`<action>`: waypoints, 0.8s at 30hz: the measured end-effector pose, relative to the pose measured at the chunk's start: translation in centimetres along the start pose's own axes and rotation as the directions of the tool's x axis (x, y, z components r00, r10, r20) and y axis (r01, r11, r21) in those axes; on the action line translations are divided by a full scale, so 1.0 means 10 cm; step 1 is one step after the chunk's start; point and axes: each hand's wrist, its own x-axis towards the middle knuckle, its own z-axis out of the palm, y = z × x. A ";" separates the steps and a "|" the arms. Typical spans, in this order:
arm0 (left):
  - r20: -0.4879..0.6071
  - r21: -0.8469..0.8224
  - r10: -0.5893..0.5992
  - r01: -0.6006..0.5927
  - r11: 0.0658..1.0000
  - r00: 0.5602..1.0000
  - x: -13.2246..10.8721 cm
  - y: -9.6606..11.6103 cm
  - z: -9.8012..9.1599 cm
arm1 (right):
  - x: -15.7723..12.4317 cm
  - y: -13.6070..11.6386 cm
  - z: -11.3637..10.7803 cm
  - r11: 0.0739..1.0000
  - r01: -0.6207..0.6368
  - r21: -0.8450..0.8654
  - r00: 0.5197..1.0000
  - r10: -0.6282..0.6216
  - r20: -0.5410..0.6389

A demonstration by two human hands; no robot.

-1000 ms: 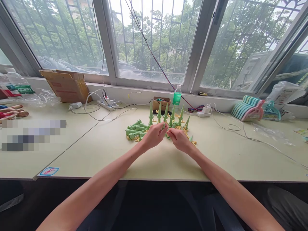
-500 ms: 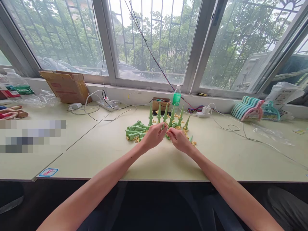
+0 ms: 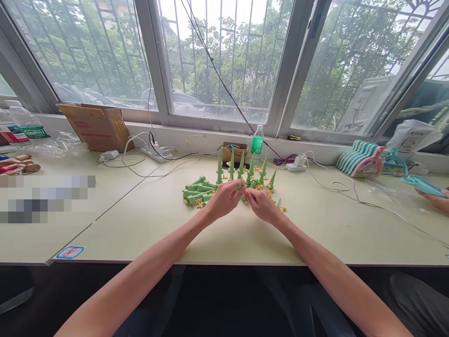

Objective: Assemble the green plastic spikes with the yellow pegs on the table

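Above the table my left hand [image 3: 227, 195] is closed, with a bit of a green plastic part showing between thumb and fingers. My right hand [image 3: 261, 201] meets it, fingertips pinched together; what they grip is hidden. Behind the hands stand several green cone-shaped watering spikes [image 3: 220, 167] with small yellow valves [image 3: 225, 176] at their sides. To the left of my left hand lies a heap of green tube-like pieces [image 3: 196, 191]. More yellow valves [image 3: 281, 208] are scattered beside my right hand, partly covered by it.
A green-labelled bottle [image 3: 257, 140] and a small cardboard box [image 3: 235, 150] stand at the back. White cables [image 3: 336, 187] run across the right side. At far right, another person's hand [image 3: 435, 200] holds a light-blue plastic item [image 3: 426, 186] near a row of dustpans [image 3: 361, 159].
My hands have stayed nearly in place, with the right fingertips shifting slightly against the left. Another person's hand with a light-blue item has come into view at far right.
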 end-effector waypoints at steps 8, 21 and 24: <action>0.021 -0.008 -0.049 0.049 0.999 0.999 0.00 0.00 0.01 | -0.01 -0.02 -0.01 1.000 0.011 0.020 0.999 -0.010 -0.037; 0.079 -0.215 -0.078 0.093 0.972 0.994 -0.02 0.00 -0.02 | 0.00 -0.02 -0.02 0.998 -0.023 0.054 0.988 0.031 -0.149; 0.074 -0.258 -0.149 0.163 0.952 0.986 -0.01 0.01 -0.01 | 0.00 -0.03 -0.02 0.998 -0.025 0.055 0.983 0.035 -0.178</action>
